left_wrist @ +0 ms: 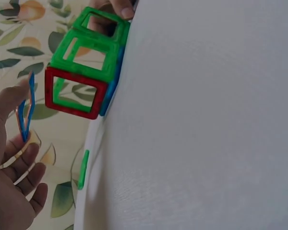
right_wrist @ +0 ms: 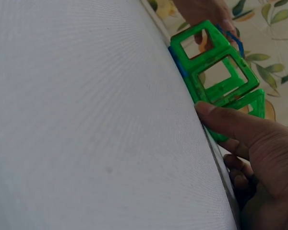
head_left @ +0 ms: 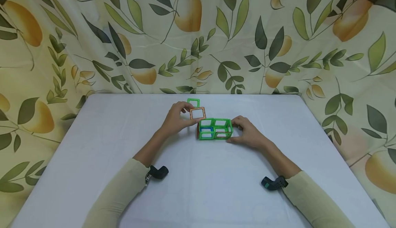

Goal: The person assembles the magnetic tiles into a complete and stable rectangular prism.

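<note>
A box of see-through magnetic tiles (head_left: 213, 132), mostly green, lies on the white table. A red square tile (left_wrist: 77, 77) closes its left end, and blue shows low on it. At the right end, my right hand (head_left: 249, 134) grips the box, thumb in front and fingers behind. My left hand (head_left: 176, 118) pinches a square tile (head_left: 198, 108), orange towards the head camera, with blue edges in the left wrist view. That tile is raised near the box's upper left corner; whether they touch I cannot tell. Behind it is a loose green square tile (head_left: 193, 99).
The white-covered table (head_left: 198, 186) ends just behind the tiles. A curtain (head_left: 216, 42) printed with fruit and leaves hangs beyond the far edge. Black wrist-worn devices (head_left: 159, 172) stick out inward from both sleeves.
</note>
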Demonstrator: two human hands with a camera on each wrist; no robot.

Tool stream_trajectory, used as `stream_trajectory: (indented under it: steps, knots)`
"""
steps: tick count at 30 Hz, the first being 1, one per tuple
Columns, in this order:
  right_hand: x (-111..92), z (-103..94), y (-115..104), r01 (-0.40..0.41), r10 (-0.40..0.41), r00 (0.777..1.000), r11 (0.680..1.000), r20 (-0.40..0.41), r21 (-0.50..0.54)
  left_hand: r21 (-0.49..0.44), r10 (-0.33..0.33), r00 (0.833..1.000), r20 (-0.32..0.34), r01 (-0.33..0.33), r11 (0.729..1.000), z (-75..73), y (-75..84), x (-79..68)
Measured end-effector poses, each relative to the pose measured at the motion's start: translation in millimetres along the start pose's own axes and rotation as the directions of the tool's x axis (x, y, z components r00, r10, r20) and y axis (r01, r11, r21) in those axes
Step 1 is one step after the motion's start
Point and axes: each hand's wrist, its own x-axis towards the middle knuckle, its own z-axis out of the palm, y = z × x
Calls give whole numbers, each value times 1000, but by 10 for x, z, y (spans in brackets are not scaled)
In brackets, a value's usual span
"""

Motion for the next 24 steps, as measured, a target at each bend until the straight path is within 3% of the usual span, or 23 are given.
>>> stream_trajectory:
  steps: [7, 24]
  knots:
    - [7, -26, 15, 8, -8, 1000, 1000, -1, -9, 35, -1, 1000, 30, 0, 999, 62, 70, -24]
    - [4, -16, 18, 0, 0, 1000, 1000, 0, -3, 102, 73, 996, 56, -78, 992, 236, 204, -49]
